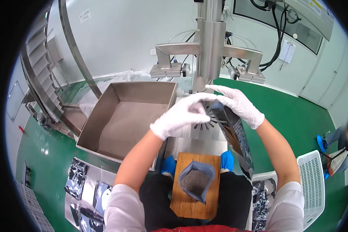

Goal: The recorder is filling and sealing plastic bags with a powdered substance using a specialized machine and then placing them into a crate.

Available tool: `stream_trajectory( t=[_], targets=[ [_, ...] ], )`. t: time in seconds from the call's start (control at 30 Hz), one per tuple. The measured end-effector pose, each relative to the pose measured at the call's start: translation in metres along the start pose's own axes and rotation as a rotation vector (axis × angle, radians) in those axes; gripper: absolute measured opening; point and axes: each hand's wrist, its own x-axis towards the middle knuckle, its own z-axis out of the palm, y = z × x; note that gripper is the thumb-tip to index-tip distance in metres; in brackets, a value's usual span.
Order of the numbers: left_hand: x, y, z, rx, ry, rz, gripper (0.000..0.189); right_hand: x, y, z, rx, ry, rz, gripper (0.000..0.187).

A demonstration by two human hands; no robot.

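My right hand, in a white glove, grips the top of a dark printed pouch bag, which hangs tilted in front of my right knee. My left hand, gloved the same way, is curved beside the bag's top with thumb and fingers apart. Its fingertips reach the right hand's fingers, and no object shows within its curl. Between my legs an open pouch stands on a wooden board, its mouth upward. Grey-brown granules fill much of it.
A metal tray holding grey-brown material stands ahead on the left. A steel column with side clamps rises ahead. Packed pouches lie at lower left; more pouches and a white basket are at right. Someone sits far right.
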Motion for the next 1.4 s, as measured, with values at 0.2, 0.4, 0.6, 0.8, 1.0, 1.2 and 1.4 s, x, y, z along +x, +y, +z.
stream_trajectory(
  t=[0.2, 0.4, 0.6, 0.8, 1.0, 1.2, 1.4],
  targets=[
    [0.067, -0.049, -0.066, 0.238, -0.470, -0.319, 0.014, 0.031, 0.036, -0.017, 0.197, 0.223, 0.045, 0.040],
    [0.098, -0.075, -0.072, 0.351, -0.011, -0.213, 0.016, 0.024, 0.048, -0.019, 0.161, 0.526, -0.071, 0.046],
    [0.126, -0.058, -0.079, 0.681, 0.158, -0.072, 0.018, 0.020, 0.064, 0.011, -0.636, 0.627, -0.021, 0.061],
    [0.101, -0.032, -0.044, 0.550, 0.422, 0.365, 0.020, 0.035, 0.097, 0.018, -0.623, 0.707, 0.094, 0.030],
    [0.066, -0.189, -0.100, 0.419, 0.732, -0.047, 0.032, 0.054, 0.124, 0.038, -0.448, 0.884, -0.127, 0.028],
    [0.090, -0.261, -0.144, -0.309, 0.822, -0.498, 0.065, 0.060, 0.112, 0.051, -0.597, 0.895, -0.138, 0.021],
    [-0.063, -0.125, -0.057, 0.206, 0.337, -0.480, 0.050, -0.010, 0.071, 0.066, -0.568, 0.718, -0.182, 0.026]
  ],
)
